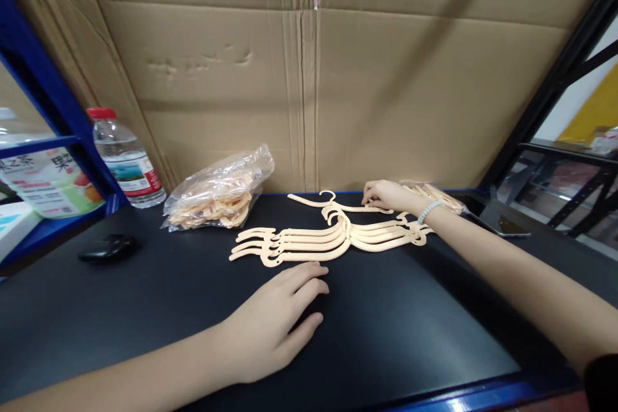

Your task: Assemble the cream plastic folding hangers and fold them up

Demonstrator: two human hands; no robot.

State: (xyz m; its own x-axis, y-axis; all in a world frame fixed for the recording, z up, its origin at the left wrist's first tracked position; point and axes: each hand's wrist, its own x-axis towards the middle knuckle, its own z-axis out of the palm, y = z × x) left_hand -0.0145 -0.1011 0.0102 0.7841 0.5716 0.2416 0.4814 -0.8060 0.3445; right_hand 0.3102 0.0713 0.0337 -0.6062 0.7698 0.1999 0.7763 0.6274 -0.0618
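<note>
Several cream plastic clothes hangers [309, 248] lie overlapped in a row on the black table, their hooks bunched at the middle. Behind them a separate clothes hanger [309, 202] lies near the cardboard. My right hand [389, 195], with a beaded bracelet at the wrist, has its fingers curled down onto the right arm of that back hanger; its fingertips are partly hidden. My left hand [275, 318] rests on the table in front of the row, fingers spread and holding nothing. Its fingertips come close to the nearest hanger.
A clear plastic bag [217, 193] with cream pieces sits at the back left, beside a red-capped water bottle [128, 164]. A black mouse [109, 248] lies at left. Behind my right wrist are another bag [441, 196] and a phone [505, 225]. Cardboard [217, 77] walls the back.
</note>
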